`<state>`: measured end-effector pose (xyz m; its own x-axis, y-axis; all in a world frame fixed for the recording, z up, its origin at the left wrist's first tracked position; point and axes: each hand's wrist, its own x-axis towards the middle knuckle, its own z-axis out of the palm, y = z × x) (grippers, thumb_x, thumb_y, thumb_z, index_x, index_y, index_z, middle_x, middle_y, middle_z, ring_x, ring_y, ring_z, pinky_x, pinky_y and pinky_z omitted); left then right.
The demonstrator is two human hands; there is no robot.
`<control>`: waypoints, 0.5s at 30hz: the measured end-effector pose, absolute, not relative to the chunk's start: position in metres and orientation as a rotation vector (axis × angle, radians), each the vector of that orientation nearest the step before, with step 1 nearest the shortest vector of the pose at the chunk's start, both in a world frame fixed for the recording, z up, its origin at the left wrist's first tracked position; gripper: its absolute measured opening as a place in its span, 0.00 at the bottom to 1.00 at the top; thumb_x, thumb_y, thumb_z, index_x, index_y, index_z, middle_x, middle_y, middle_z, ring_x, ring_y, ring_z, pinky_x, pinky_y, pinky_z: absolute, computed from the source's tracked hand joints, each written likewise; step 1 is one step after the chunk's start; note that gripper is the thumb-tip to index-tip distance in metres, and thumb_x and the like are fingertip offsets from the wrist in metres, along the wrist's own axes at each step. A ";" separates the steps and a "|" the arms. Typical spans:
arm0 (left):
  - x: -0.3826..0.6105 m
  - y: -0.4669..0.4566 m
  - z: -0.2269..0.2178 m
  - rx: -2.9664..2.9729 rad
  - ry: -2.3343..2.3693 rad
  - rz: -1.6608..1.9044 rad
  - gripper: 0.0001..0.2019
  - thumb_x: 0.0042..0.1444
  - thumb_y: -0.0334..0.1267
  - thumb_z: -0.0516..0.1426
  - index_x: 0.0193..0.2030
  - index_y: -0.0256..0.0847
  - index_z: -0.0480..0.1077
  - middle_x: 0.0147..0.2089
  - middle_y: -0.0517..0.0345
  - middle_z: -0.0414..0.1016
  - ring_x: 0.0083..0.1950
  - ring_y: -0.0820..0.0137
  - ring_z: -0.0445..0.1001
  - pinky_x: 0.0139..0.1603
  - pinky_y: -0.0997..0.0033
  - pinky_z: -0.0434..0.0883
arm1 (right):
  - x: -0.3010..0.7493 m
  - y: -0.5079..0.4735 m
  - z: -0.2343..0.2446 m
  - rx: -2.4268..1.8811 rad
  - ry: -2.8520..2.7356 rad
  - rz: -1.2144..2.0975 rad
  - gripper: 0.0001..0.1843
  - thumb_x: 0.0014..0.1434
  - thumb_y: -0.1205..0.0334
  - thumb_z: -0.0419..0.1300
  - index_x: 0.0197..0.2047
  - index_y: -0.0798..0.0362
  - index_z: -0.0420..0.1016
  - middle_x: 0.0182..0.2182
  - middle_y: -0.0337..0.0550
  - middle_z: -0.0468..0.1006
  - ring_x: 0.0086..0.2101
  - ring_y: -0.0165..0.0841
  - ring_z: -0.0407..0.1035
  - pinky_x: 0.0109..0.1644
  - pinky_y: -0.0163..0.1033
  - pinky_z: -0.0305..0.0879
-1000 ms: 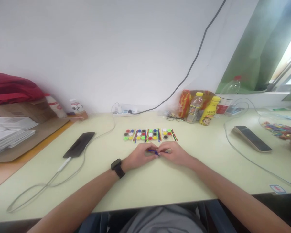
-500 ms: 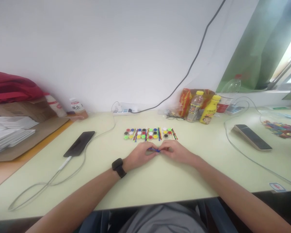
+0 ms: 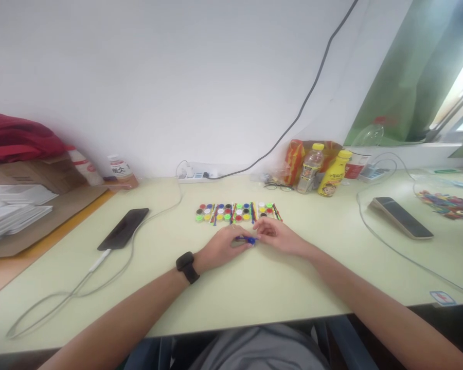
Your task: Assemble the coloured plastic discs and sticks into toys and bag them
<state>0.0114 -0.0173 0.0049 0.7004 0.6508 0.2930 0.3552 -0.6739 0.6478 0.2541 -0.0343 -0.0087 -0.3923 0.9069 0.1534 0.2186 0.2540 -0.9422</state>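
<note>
My left hand (image 3: 226,245), with a black watch (image 3: 187,267) on its wrist, pinches a small blue plastic stick (image 3: 250,240) between thumb and fingers. The wider end of the stick points right. My right hand (image 3: 280,237) is just beside that end, its fingers loosely bent and apart; whether a fingertip touches the stick I cannot tell. Beyond both hands lie rows of small round coloured discs (image 3: 221,211), with thin coloured plastic sticks (image 3: 253,213) laid between the groups. My right hand covers part of the rightmost group.
To the left, a phone (image 3: 124,228) lies with its cable (image 3: 100,261) plugged in. Another phone (image 3: 403,217) rests on a stand at right, near a pile of coloured pieces (image 3: 447,204). Bottles (image 3: 334,174), eyeglasses (image 3: 278,186) and a power strip (image 3: 196,177) line the wall.
My right hand has let go of the stick's end; its fingers have lifted and spread slightly. The blue end shows more clearly, while my left hand keeps its pinch.
</note>
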 end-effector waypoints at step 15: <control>0.012 -0.019 0.003 2.534 0.852 0.690 0.10 0.69 0.43 0.58 0.51 0.48 0.79 0.47 0.55 0.83 0.48 0.61 0.78 0.49 0.62 0.74 | 0.251 -0.034 -0.010 -1.091 -1.873 0.955 0.08 0.65 0.58 0.61 0.44 0.52 0.74 0.36 0.42 0.76 0.35 0.33 0.70 0.39 0.38 0.68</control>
<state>0.0122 -0.0193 0.0033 0.6959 0.6390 0.3278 0.4531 -0.7447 0.4900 0.2513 -0.0344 -0.0099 -0.3518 0.9064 0.2337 0.3432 0.3572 -0.8687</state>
